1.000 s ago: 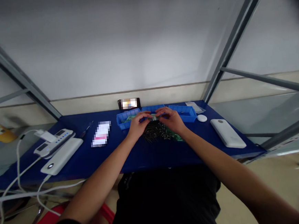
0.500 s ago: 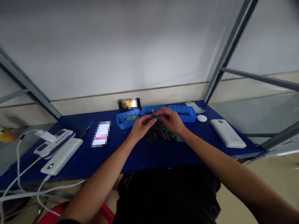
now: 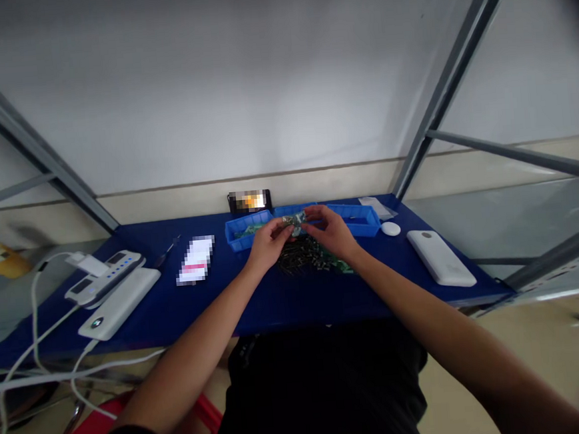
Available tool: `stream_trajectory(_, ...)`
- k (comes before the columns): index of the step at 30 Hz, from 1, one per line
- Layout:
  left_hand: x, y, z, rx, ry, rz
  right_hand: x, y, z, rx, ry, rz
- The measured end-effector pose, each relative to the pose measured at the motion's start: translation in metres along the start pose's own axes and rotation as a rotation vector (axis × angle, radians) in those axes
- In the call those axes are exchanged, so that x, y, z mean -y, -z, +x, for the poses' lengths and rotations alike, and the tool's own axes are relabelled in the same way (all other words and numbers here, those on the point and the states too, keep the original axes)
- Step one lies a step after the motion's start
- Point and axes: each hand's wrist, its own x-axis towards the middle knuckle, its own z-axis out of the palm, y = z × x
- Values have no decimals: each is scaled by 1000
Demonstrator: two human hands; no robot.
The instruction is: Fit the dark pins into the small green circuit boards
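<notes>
Between my two hands is a small green circuit board point(image 3: 296, 220) with shiny parts on it. The fingers of my left hand point(image 3: 267, 243) pinch its left end, and those of my right hand point(image 3: 331, 232) grip its right end. Right below lies a pile of small dark cylindrical parts with thin leads point(image 3: 297, 255). Green boards point(image 3: 342, 266) lie at the pile's right side, partly behind my right hand. Behind my hands stand a left blue bin point(image 3: 236, 242) holding green pieces, a middle blue bin point(image 3: 282, 211) mostly hidden, and a right blue bin point(image 3: 368, 227).
On the left of the blue table point(image 3: 187, 318) lie a phone point(image 3: 196, 259), tweezers point(image 3: 166, 252), a white power strip point(image 3: 104, 278) and a white power bank point(image 3: 120, 304) with cables. To the right are a round white disc point(image 3: 391, 229) and another power bank point(image 3: 440, 258). A second phone point(image 3: 249, 201) leans at the back.
The circuit board has been turned in my fingers, so its shiny side now shows. Both hands have shifted slightly and still hold it above the pile.
</notes>
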Motion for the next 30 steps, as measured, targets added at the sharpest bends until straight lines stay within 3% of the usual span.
stream_trajectory(4, 0, 2, -1, -16, -19, 49, -4, -1, 2, 80, -40, 124)
stream_trajectory(16, -2, 7, -1, 14, -163, 215, -7, 10, 4, -11, 120, -69)
stream_trajectory(22, -1, 7, 0, 3, -121, 219, -3, 8, 3, -18, 143, -4)
stream_trajectory(26, -3, 5, -1, 0, -139, 282, 4, 6, 0, 38, 177, 51)
stream_trajectory(30, -10, -1, -5, 56, -56, 185, 12, 3, -4, 148, 135, 85)
